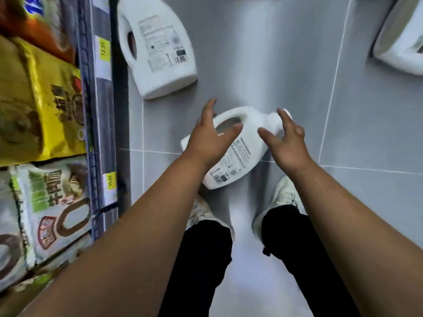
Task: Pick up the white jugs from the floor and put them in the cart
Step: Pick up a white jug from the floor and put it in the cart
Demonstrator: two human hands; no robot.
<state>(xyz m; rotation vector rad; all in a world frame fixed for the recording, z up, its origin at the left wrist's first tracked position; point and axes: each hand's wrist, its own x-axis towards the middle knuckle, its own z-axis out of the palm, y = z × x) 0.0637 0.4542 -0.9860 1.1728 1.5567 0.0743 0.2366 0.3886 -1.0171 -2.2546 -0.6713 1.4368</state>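
Note:
A white jug (240, 147) lies on its side on the grey tiled floor just ahead of my feet, label up, handle at the upper left, cap at the upper right. My left hand (209, 136) hovers over its handle end with fingers spread. My right hand (286, 143) hovers over its neck end, fingers apart too. Neither hand grips it. A second white jug (158, 46) lies flat near the shelf at the upper left. Another white jug (402, 46) lies at the upper right, cut by the frame edge. No cart is in view.
A shop shelf (96, 106) with yellow price tags runs down the left side, stocked with large bags (39, 97). My two feet in light shoes (283, 195) stand right behind the near jug. Grey tiles (263, 53) stretch ahead between the jugs.

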